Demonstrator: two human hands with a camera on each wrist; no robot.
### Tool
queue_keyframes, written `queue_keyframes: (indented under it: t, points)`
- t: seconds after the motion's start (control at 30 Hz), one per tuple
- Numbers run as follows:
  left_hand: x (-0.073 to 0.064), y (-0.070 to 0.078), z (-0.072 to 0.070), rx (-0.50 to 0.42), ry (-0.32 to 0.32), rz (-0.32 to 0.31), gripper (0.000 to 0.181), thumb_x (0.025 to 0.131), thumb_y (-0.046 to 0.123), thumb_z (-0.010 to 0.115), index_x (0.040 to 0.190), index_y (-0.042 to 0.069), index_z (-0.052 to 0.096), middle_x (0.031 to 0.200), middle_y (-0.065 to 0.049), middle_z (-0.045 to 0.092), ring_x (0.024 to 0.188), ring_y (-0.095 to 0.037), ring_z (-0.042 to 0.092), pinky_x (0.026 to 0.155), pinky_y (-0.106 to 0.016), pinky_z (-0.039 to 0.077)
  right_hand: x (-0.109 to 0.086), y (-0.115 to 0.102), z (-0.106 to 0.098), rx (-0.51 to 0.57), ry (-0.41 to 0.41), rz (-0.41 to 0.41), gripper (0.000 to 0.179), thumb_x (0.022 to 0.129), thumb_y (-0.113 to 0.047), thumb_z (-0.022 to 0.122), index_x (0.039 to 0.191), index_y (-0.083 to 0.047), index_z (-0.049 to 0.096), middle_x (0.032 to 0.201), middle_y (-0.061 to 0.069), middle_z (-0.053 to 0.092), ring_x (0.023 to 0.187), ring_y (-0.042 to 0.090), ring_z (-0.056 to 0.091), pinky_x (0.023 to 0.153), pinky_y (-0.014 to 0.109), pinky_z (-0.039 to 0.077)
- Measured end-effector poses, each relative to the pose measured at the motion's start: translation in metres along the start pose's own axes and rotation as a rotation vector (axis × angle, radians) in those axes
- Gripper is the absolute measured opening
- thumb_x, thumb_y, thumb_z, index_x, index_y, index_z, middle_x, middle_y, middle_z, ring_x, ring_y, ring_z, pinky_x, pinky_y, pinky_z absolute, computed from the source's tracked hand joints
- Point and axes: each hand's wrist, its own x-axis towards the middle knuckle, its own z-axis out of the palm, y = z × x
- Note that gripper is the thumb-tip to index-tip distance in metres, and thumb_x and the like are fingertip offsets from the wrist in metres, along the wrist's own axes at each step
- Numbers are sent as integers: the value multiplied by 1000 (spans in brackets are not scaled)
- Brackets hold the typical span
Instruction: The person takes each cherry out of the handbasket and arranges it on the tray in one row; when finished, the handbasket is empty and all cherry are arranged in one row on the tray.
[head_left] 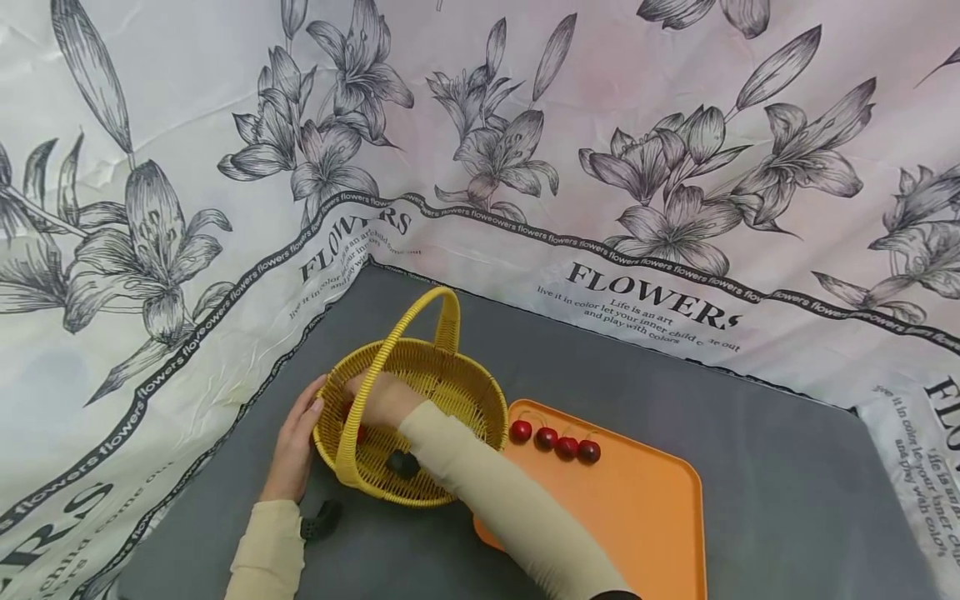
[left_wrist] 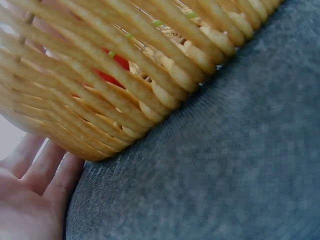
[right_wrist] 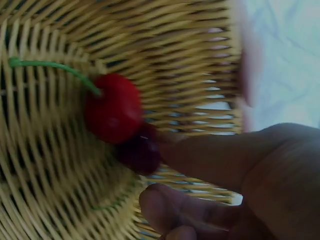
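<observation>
A yellow woven basket [head_left: 483, 392] with a tall arched handle stands on the grey surface. My left hand [head_left: 292, 446] rests against its outer left side, fingers extended; the left wrist view shows that hand [left_wrist: 30, 185] beside the weave. Reaching under the handle, my right hand [head_left: 382, 400] is inside the basket. In the right wrist view, a bright red cherry [right_wrist: 114, 107] with a green stem lies against a dark red cherry [right_wrist: 139, 154]. One digit of the right hand [right_wrist: 225, 175] touches the dark cherry, while a fingertip below stands slightly apart from it.
Right of the basket lies an orange tray [head_left: 637, 517], partly under the right forearm. Several cherries [head_left: 567, 448] with stems form a row near its far edge. A flower-printed cloth [head_left: 480, 100] rises behind and to the left. A small black device [head_left: 322, 521] sits at the left wrist.
</observation>
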Motion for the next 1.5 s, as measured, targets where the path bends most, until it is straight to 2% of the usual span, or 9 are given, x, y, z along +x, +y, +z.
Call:
queue_keyframes:
  t: [0.33, 0.53, 0.67, 0.87, 0.97, 1.07, 1.27, 1.37, 1.5]
  points:
    - [4, -16, 3, 40, -15, 14, 51, 102, 46, 35, 151, 33, 28, 156, 4, 24, 137, -9, 29, 94, -10, 34, 0, 5, 21, -117, 33, 5, 19, 96, -17, 57, 78, -16, 56, 71, -4, 56, 62, 7, 45, 57, 18, 35]
    - [3, -14, -1, 13, 12, 16, 54, 103, 43, 35, 152, 24, 26, 155, 2, 24, 133, -6, 33, 92, -10, 37, -9, 7, 12, -115, 37, -45, 13, 91, -16, 66, 103, -19, 63, 94, -5, 61, 82, 4, 55, 71, 15, 42]
    - [0, -17, -1, -5, 9, 18, 53, 103, 43, 35, 153, 25, 25, 156, 2, 23, 134, -8, 31, 93, -10, 36, -52, 21, -15, -45, 134, -128, 32, 92, -22, 65, 123, -16, 61, 106, -2, 59, 89, 6, 57, 75, 16, 44]
    - [0, -15, -2, -12, -4, 49, 51, 104, 40, 36, 152, 25, 28, 155, 0, 25, 132, -5, 35, 93, -10, 37, -167, 60, -45, 209, 437, -150, 34, 91, -19, 66, 124, -16, 60, 109, 0, 57, 82, 7, 55, 69, 19, 48]
    - [2, -13, -3, -18, -15, 62, 50, 104, 39, 36, 152, 26, 28, 155, -1, 26, 129, -4, 37, 93, -10, 37, -222, 87, -41, 312, 629, -52, 34, 86, -10, 71, 119, -14, 60, 106, -1, 59, 78, 7, 58, 64, 22, 51]
    - [6, -9, -4, -25, -29, 69, 50, 104, 39, 37, 151, 26, 29, 154, -2, 27, 129, -4, 37, 93, -10, 37, -269, 109, -28, 337, 748, 172, 35, 84, -10, 74, 115, -13, 58, 99, -2, 62, 78, 9, 62, 63, 24, 52]
    - [9, -5, -8, -33, -27, 91, 50, 104, 37, 38, 151, 24, 30, 153, -2, 28, 127, -4, 38, 91, -9, 37, -324, 133, 15, 418, 750, 659, 38, 91, -28, 67, 118, -9, 48, 104, 7, 62, 83, 14, 62, 65, 24, 51]
    - [7, -7, -8, -44, -21, 83, 49, 104, 36, 38, 151, 24, 30, 153, -2, 28, 127, -5, 38, 91, -9, 37, -332, 142, 34, 426, 808, 728, 37, 92, -26, 66, 121, -8, 52, 108, 10, 61, 81, 16, 62, 65, 22, 51]
    - [5, -12, -5, -59, -24, 67, 49, 104, 36, 37, 151, 25, 29, 155, -2, 26, 130, -7, 36, 93, -10, 37, -329, 155, 50, 357, 856, 682, 32, 88, -13, 70, 119, -8, 63, 107, 10, 60, 81, 20, 62, 68, 21, 52]
